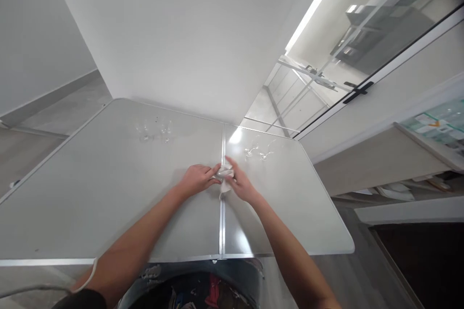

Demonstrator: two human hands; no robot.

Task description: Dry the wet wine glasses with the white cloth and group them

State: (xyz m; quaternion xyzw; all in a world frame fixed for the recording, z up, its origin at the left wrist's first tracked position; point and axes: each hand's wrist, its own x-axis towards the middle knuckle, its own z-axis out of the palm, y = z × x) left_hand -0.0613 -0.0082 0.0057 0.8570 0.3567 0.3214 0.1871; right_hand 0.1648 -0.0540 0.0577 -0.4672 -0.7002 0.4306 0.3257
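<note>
Over the middle seam of the pale folding table, my left hand (pixel 197 178) and my right hand (pixel 242 182) meet around a crumpled white cloth (pixel 225 187). My left fingers are closed on a small, clear, shiny piece (pixel 220 174) that looks like part of a drinking glass, mostly hidden by cloth and fingers. My right hand is wrapped round the cloth from the other side, index finger raised. Two clear stemmed glasses (pixel 146 134) stand at the back of the left half. Two more clear glasses (pixel 250 151) are on the right half, beyond my right hand.
The table (pixel 90 193) has metal edges and a white wall panel (pixel 174 34) rising behind it. Below its front edge is a dark tub (pixel 195 289) with clothes. A cable (pixel 89 277) crosses near my left forearm. Shelves (pixel 398 159) and a glazed door (pixel 326 72) lie right.
</note>
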